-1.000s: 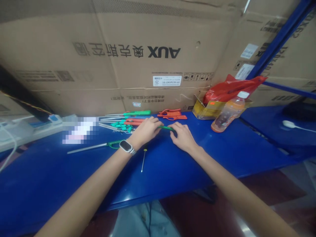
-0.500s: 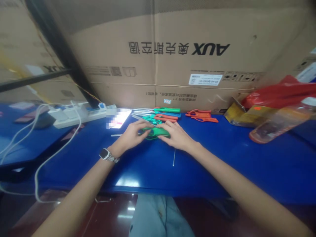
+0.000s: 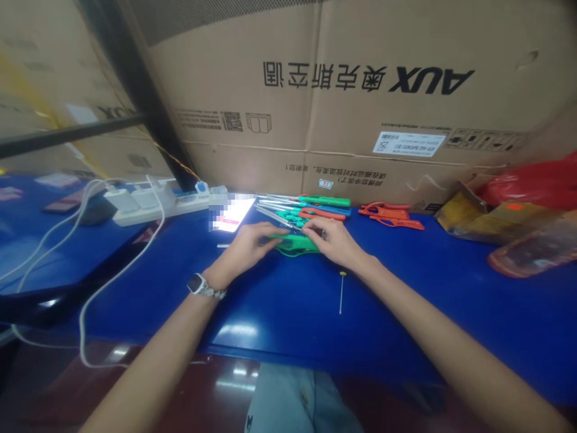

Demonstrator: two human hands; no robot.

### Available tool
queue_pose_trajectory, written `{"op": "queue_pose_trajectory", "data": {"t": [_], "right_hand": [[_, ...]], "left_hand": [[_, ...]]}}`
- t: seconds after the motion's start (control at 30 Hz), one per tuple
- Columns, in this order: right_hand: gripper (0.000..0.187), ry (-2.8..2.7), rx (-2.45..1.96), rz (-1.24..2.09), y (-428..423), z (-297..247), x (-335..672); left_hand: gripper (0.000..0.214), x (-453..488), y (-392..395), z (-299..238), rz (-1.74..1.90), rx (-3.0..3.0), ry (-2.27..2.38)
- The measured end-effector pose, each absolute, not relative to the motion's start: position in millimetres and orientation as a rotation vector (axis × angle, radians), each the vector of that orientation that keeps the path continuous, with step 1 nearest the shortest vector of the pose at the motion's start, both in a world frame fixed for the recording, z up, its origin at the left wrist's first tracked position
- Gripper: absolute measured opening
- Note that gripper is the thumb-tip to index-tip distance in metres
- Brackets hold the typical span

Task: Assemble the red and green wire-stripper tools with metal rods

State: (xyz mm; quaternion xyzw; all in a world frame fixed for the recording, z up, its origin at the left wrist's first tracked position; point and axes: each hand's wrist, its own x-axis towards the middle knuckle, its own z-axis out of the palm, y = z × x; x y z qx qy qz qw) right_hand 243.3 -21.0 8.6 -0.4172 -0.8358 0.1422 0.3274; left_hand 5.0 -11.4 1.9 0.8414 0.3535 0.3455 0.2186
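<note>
A green lighter handle casing (image 3: 297,243) lies on the blue table, and my left hand (image 3: 250,243) grips its left end between thumb and fingers. Over the casing's right end, my right hand (image 3: 334,242) has its fingers curled in a pinch; whatever is between them is hidden. Just behind both hands is a pile of long-necked lighters (image 3: 324,201) with green, blue and red handles and metal tubes. To the right of the pile lie orange casing pieces (image 3: 392,215). A thin screwdriver (image 3: 341,294) with a yellow end rests near my right wrist.
A large cardboard box (image 3: 252,144) stands along the table's back. At left are a white power strip (image 3: 180,207) with cables and a lit phone (image 3: 237,213). A bottle (image 3: 532,249), an open yellow carton (image 3: 469,213) and a red bag (image 3: 532,180) sit at right.
The view has shifted, so the scene appears further right. My right fingers have lifted from around the casing into a pinch at its right end. The screwdriver's yellow end has come into sight.
</note>
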Motion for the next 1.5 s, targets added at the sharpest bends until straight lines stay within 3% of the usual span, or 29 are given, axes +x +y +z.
{"op": "queue_pose_trajectory", "data": {"t": [0.17, 0.27, 0.53, 0.8, 1.1, 1.37, 1.5], "right_hand": [[0.029, -2.361, -1.052, 0.033, -32, 24, 253], [0.030, -2.492, -1.038, 0.002, -31, 29, 256], [0.029, -2.581, -1.045, 0.223, -15, 25, 256], [0.025, -2.578, -1.099, 0.339, -12, 15, 255], [0.025, -2.557, -1.127, 0.420, -7, 10, 252], [0.024, -2.425, -1.219, 0.704, -4, 12, 249], [0.021, -2.426, -1.239, 0.826, 2, 14, 245]], "left_hand": [[0.028, 13, -8, 12, 0.956, 2.047, 1.021], [0.030, 16, -5, 14, 0.896, 1.935, 0.988], [0.031, 4, -8, 11, 0.972, 2.147, 1.045], [0.029, -8, -3, 1, 0.656, 2.488, 1.071], [0.024, -8, -1, -3, 0.571, 2.505, 1.136], [0.035, -5, -9, -2, 0.545, 2.523, 1.191], [0.028, 3, -16, -1, 0.558, 2.562, 1.296]]}}
